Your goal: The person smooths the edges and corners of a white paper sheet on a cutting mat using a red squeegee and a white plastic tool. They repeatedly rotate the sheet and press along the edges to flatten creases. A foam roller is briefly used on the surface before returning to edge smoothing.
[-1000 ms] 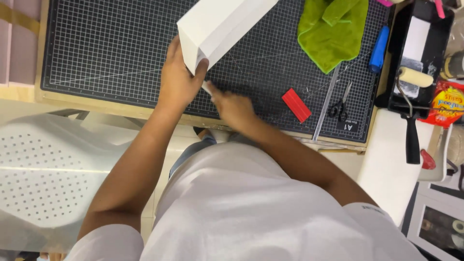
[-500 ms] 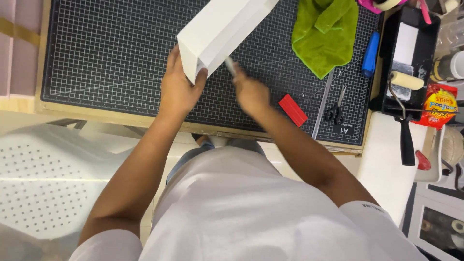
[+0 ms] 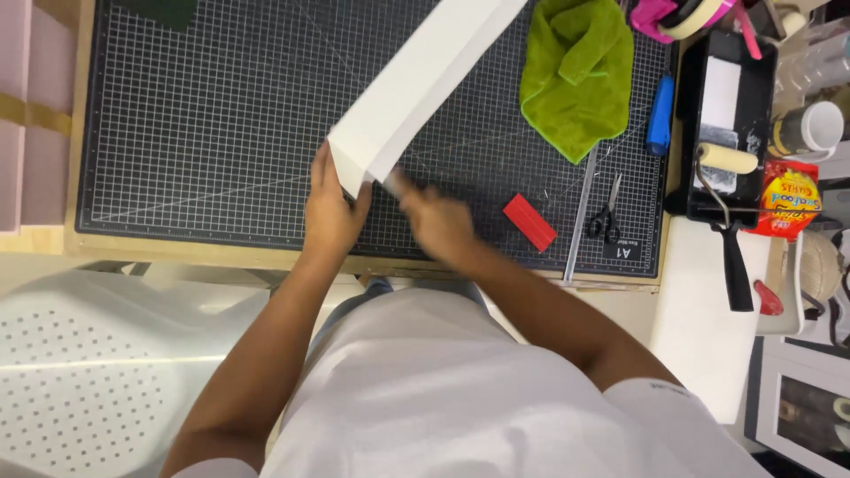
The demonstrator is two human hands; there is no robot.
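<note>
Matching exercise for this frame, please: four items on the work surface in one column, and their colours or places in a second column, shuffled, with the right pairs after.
Items:
1. cloth
2. scissors
3. paint roller
4. long white box

Descriptions:
A. held at its near end by the left hand
B. in the black tray right of the cutting mat
C. lime green, crumpled at the mat's far right
D. beside the metal ruler, near the mat's right edge

Pairs: 1-C, 2-D, 3-B, 4-A

Right hand (image 3: 438, 226) (blurred) slid back toward white board's (image 3: 416, 84) near end.
</note>
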